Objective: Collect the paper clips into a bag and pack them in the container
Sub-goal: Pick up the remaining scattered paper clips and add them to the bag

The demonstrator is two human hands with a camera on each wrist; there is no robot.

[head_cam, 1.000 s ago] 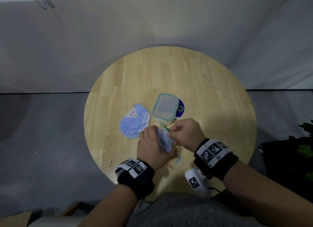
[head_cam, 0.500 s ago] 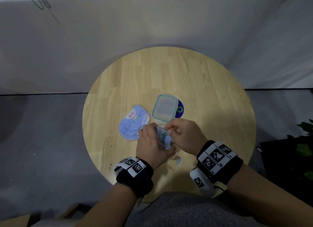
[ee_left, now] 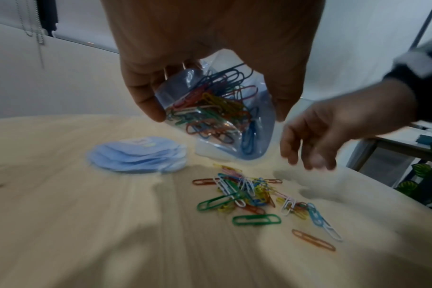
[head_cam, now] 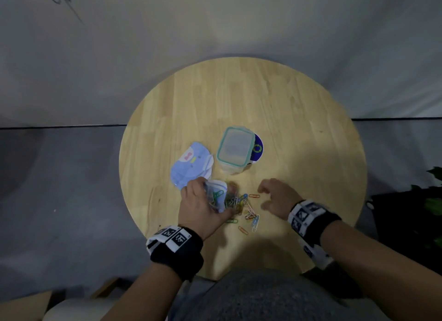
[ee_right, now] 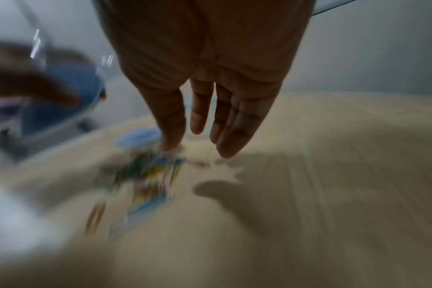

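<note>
My left hand (head_cam: 203, 204) grips a small clear bag (head_cam: 216, 195) (ee_left: 217, 117) stuffed with coloured paper clips, held just above the round wooden table (head_cam: 299, 119). A loose heap of coloured paper clips (head_cam: 246, 208) (ee_left: 257, 196) lies on the wood just right of and below the bag. My right hand (head_cam: 277, 196) (ee_right: 210, 124) hovers right of the heap with straight, spread fingers and holds nothing. The clear container with a teal-rimmed lid (head_cam: 235, 148) stands behind the hands. The right wrist view is blurred.
A stack of light-blue printed bags (head_cam: 191, 164) (ee_left: 138, 154) lies left of the container. A dark blue round card (head_cam: 257, 149) sticks out from under the container. Bare wood stretches across the far and right parts of the table. A plant (head_cam: 433, 201) stands off the right edge.
My right hand has let go at the bag mouth and swung out to the right, fingers spread. The left hand keeps the bag. The heap of loose clips is now uncovered.
</note>
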